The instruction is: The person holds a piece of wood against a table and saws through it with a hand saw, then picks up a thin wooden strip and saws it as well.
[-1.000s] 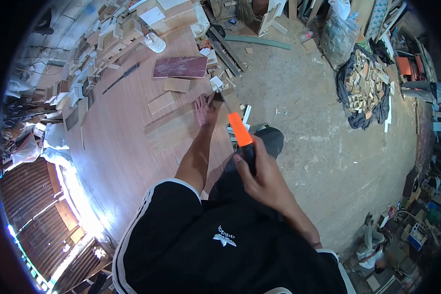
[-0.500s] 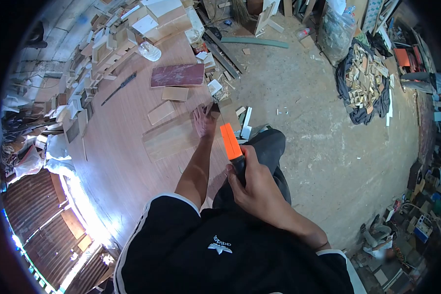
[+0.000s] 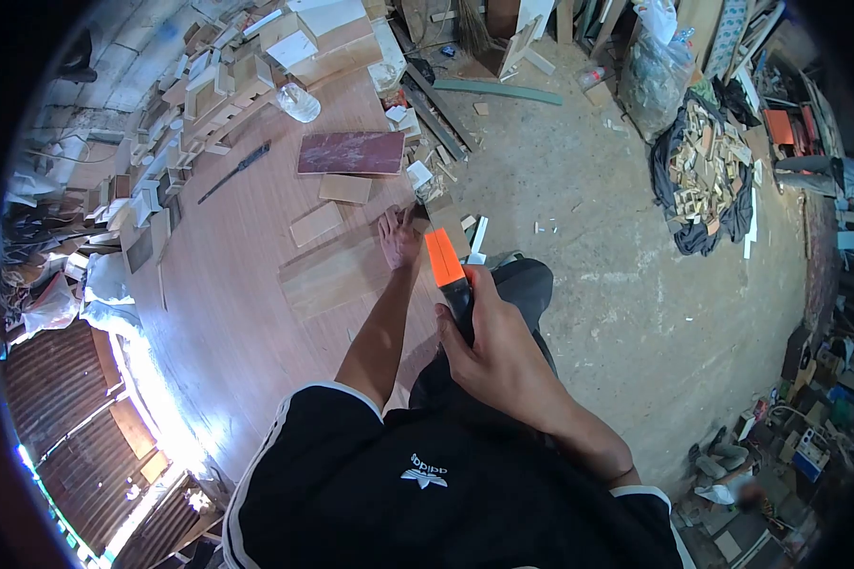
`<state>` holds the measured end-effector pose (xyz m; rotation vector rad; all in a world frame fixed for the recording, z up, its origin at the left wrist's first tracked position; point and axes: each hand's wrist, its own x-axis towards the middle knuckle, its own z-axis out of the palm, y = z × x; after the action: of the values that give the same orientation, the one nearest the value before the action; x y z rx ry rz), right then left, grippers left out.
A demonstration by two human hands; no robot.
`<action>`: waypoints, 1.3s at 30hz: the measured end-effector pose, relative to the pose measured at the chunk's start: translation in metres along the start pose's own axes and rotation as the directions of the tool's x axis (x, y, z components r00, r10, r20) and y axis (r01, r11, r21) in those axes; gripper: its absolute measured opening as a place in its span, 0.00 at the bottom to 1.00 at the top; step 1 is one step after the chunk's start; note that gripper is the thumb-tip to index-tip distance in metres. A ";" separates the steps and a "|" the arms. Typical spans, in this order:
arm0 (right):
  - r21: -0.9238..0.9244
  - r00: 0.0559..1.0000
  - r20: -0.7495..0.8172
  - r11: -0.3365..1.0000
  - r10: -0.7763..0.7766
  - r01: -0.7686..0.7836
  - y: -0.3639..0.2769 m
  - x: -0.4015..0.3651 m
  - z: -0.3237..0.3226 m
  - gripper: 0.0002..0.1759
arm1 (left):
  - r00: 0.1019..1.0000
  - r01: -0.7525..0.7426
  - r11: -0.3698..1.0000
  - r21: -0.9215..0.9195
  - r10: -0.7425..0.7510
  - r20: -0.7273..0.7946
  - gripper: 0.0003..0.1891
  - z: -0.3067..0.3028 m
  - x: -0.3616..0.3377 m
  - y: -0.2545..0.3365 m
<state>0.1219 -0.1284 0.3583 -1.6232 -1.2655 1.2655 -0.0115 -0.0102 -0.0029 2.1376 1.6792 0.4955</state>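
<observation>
My right hand (image 3: 491,332) is wrapped round the black handle of a tool with an orange body (image 3: 445,256), held above the table's right edge. My left hand (image 3: 401,237) presses down on the right end of a long pale wooden board (image 3: 330,272), its fingers spread near a dark piece at the edge. Two small wooden pieces lie beyond the board, one (image 3: 316,225) nearer and one (image 3: 345,189) farther. Behind them is a dark red block (image 3: 351,153). What lies under the tool's tip is partly hidden.
On the table (image 3: 209,313) are a thin black tool (image 3: 234,173), a plastic bottle (image 3: 298,102) and stacked wooden boxes (image 3: 232,87). Wood scraps (image 3: 704,171) fill a dark sack on the floor at right. Below right, a person (image 3: 726,460) is partly visible.
The view has shifted slightly. The orange tool in my right hand has moved a little left and tilted. My left hand stays on the board.
</observation>
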 end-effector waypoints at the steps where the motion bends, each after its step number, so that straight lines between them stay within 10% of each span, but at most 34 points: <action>1: -0.003 1.000 0.004 1.000 0.007 -0.007 0.001 0.000 0.000 0.17 | 0.976 -0.115 0.986 0.120 0.135 -0.170 0.32 0.011 0.000 -0.006; 11: 0.040 0.999 -0.049 0.999 0.009 -0.007 0.008 -0.011 0.004 0.17 | 0.970 0.149 0.983 -0.108 -0.124 0.211 0.31 -0.019 -0.003 0.011; 13: 0.041 0.999 -0.035 0.999 0.026 -0.024 0.005 -0.011 0.004 0.17 | 0.978 -0.140 0.987 0.074 0.150 -0.143 0.31 0.007 -0.011 -0.005; 17: 0.011 0.996 -0.087 1.000 0.028 -0.027 0.020 0.001 0.014 0.16 | 0.966 -0.169 0.977 0.130 0.190 -0.177 0.29 0.006 -0.005 -0.005; 20: -0.101 0.977 -0.201 0.994 -0.068 0.048 0.128 0.070 0.056 0.18 | 0.948 0.156 0.987 0.046 -0.162 0.272 0.27 -0.009 -0.003 0.006; 22: -0.132 0.965 -0.216 0.983 -0.151 0.124 0.159 0.095 0.068 0.19 | 0.954 -0.144 0.968 0.205 0.191 -0.233 0.24 0.031 -0.010 -0.018; 39: -0.043 0.987 -0.151 0.998 -0.060 0.054 0.101 0.017 0.051 0.19 | 0.963 -0.146 0.987 0.073 0.159 -0.220 0.28 -0.006 -0.012 0.010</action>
<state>0.1002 -0.1414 0.2464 -1.6652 -1.2396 1.0675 -0.0085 -0.0235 0.0064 2.3386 1.6681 0.7702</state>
